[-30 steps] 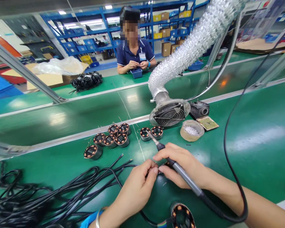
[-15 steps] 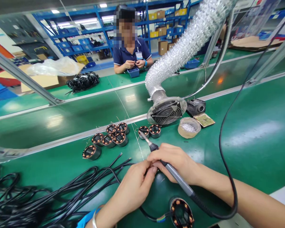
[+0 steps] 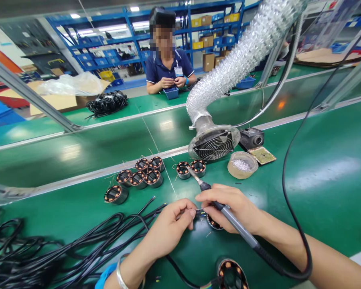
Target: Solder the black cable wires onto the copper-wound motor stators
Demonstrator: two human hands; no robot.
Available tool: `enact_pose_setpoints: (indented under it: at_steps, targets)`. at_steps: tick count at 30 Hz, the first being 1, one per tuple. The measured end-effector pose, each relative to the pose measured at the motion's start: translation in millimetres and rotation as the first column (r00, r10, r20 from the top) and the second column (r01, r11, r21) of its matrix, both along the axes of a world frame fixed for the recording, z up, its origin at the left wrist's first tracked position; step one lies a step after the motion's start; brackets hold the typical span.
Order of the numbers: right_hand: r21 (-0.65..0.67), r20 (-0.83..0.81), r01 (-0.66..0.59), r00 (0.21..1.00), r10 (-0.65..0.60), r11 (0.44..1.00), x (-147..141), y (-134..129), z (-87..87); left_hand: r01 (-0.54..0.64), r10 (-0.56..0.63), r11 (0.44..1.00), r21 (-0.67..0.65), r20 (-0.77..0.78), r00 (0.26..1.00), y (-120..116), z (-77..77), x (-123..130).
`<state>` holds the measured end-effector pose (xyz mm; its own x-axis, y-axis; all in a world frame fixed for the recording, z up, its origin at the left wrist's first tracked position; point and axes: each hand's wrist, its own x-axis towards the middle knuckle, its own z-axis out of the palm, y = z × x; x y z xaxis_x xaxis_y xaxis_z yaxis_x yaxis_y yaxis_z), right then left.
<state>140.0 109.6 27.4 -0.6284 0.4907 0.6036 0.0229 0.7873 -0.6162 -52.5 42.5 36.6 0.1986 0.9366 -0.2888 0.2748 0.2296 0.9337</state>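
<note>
From my remote seat, viewed through the head camera, black cables [image 3: 33, 257] lie tangled across the left of the green table [image 3: 307, 192]; behind them, across the line, a dark bundle [image 3: 107, 103] sits near an open carton [image 3: 55, 99]; to their right, six copper-wound rings [image 3: 116, 195] stand in a cluster on the table, open sides up.

My left hand [image 3: 168, 228], a bracelet [image 3: 119, 275] at its wrist, keeps thumb and forefinger pressed together on a cable end [image 3: 200, 212], whose coloured wires point toward the right hand; across the line, a co-worker [image 3: 168, 68] in a navy shirt holds both hands above a blue bin [image 3: 171, 93].

Two more rings [image 3: 197, 168] stand side by side below the fume hood [image 3: 214, 145]; another ring [image 3: 213, 222] lies partly hidden behind the right fingers, and one more [image 3: 232, 275] is cut by the bottom edge.

My right hand [image 3: 236, 208] has its fingers curled around a soldering iron [image 3: 242, 230], its tip seen against the left ring of the pair; I cannot tell whether they touch. Farther right, a round tub [image 3: 243, 165] of silvery material stands beside a shallow tray [image 3: 262, 155].
</note>
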Motion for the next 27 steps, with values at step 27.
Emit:
enact_pose_setpoints:
  at_steps: [27]
  targets:
    - [-0.025,0.019,0.088,0.996,-0.088,0.996,11,-3,-3.6,-0.220,0.221,0.975,0.007,-0.004,0.975,-2,-16.6,-1]
